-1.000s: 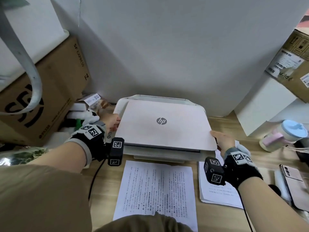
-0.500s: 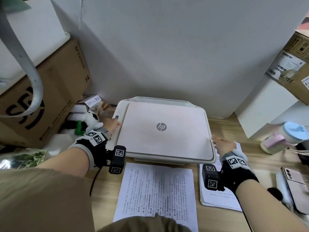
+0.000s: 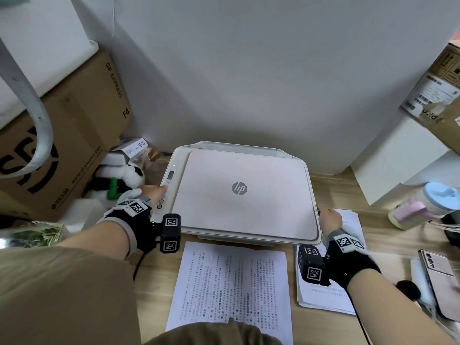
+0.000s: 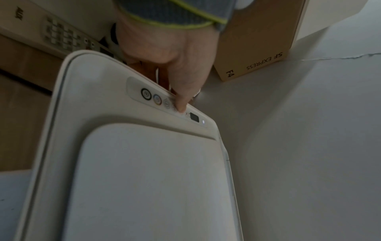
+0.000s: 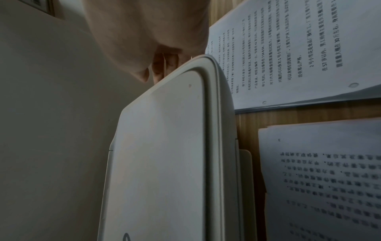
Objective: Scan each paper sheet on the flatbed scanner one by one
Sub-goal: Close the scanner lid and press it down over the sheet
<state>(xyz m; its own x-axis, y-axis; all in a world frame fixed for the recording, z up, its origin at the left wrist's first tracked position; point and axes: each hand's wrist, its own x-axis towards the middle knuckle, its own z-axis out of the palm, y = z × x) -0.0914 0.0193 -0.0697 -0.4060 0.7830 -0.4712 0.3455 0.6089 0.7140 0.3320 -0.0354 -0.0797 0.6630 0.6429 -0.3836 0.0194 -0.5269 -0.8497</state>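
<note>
The white HP flatbed scanner (image 3: pixel 244 195) (image 4: pixel 144 179) (image 5: pixel 164 146) stands against the wall with its lid down flat. My left hand (image 3: pixel 151 192) (image 4: pixel 179 73) reaches its left side, one straight finger pressing a button on the control panel (image 3: pixel 168 185) (image 4: pixel 164 99). My right hand (image 3: pixel 329 216) (image 5: pixel 144 40) hangs beside the scanner's right front corner, fingers loosely curled, holding nothing. One printed sheet (image 3: pixel 231 287) (image 5: pixel 321 179) lies on the desk in front of the scanner. A stack of printed sheets (image 3: pixel 348 220) (image 5: pixel 288 57) lies to the right, under my right wrist.
A brown SF Express box (image 3: pixel 69 135) and a panda plush (image 3: pixel 124 178) crowd the scanner's left. At the right are a white box (image 3: pixel 398 158), a cup with a blue lid (image 3: pixel 433 202) and a phone (image 3: pixel 440 277). The wall is right behind the scanner.
The lid went from slightly raised to fully down. My left hand moved from the lid's left edge to the control panel. My right hand let go of the lid's right edge.
</note>
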